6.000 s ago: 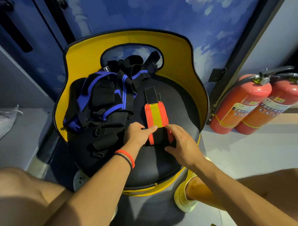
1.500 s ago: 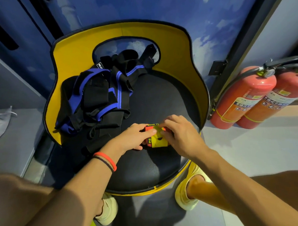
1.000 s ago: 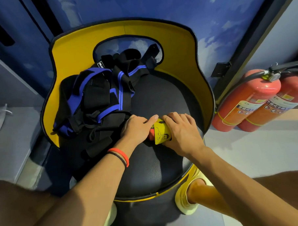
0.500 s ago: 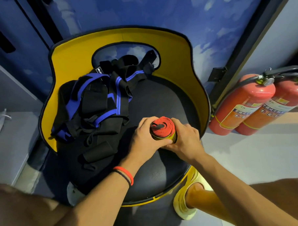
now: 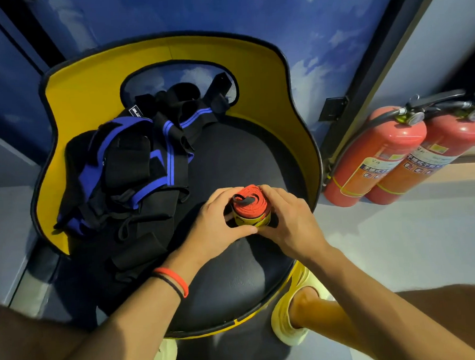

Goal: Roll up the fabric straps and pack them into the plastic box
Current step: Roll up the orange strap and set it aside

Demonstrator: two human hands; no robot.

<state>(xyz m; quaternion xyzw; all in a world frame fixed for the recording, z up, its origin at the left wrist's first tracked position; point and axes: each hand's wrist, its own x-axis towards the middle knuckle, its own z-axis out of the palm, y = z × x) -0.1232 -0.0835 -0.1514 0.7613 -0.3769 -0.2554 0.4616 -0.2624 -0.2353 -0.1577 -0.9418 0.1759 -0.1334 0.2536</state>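
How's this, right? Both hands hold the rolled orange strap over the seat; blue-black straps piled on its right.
Wrong side: the head view shows the blue-black straps piled on its left. Left hand and right hand do hold the rolled orange strap over the seat.

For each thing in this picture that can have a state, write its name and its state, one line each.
Orange strap: rolled up, turned on end, held between both hands.
Left hand: curled round the roll.
Right hand: curled round the roll.
Black and blue straps: unrolled, heaped on the seat.
Fire extinguishers: standing side by side on the floor.
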